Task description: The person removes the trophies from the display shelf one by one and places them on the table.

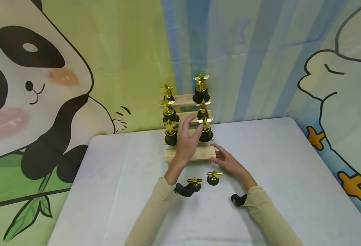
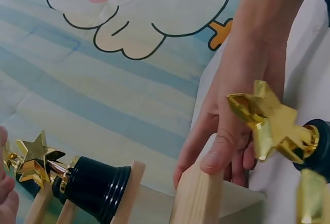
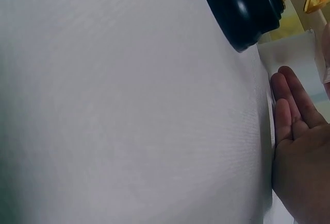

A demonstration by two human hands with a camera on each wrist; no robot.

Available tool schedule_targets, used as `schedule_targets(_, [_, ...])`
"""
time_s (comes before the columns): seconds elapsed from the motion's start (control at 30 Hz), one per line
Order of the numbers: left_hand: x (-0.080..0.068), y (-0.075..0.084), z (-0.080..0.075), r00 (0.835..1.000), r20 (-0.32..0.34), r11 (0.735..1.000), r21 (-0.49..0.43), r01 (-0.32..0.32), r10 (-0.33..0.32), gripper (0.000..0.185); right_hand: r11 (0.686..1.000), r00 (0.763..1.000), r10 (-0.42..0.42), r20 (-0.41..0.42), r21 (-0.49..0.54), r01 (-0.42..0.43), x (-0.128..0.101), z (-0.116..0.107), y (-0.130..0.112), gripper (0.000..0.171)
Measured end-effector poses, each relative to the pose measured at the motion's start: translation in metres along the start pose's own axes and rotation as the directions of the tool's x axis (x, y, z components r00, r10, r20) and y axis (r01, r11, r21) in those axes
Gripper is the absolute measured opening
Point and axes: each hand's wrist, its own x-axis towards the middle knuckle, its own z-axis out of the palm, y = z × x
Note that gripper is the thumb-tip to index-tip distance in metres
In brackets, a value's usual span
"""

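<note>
The half-curled left hand (image 1: 186, 141) is seemingly setting a star trophy (image 1: 206, 135); the right hand (image 1: 228, 162) is pinching the front plank (image 1: 201, 153) at its right end. A loose trophy (image 1: 213, 180) is probably needing grasping next.

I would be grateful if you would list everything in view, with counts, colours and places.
Star trophies: six, gold on black bases, two on each of the rack's upper three planks
Table trophies: two, gold on black bases, in front of the rack
Stepped wooden rack: one, pale wood, on the table
Table: one, white, beneath everything
Cartoon backdrop: one, multicoloured, panda left, white figure right, behind the table
Wrist cameras: two, black, at the wrists
Sleeves: two, pale beige, on the forearms
Left grip (hand): one, bare, by the rack's trophies
Right grip (hand): one, bare, at the bottom plank's right end
</note>
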Motion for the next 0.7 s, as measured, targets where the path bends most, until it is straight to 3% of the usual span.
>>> schedule_targets(0.2, [0.014,-0.003,0.008,0.995,0.086,0.999,-0.005,0.045,-0.044,0.046,1.0,1.0,0.009,0.0,-0.012,-0.009,0.001,0.001,-0.001,0.069])
schedule_targets(0.43, [0.018,-0.007,0.011,0.981,0.165,0.995,-0.017,0.102,-0.097,0.041,1.0,1.0,0.001,-0.001,-0.018,-0.001,0.001,0.002,-0.001,0.069])
schedule_targets(0.7, [0.018,-0.01,0.011,0.971,0.208,0.992,-0.008,0.124,-0.119,0.035,1.0,1.0,0.014,-0.006,-0.023,-0.014,-0.001,0.002,-0.004,0.069])
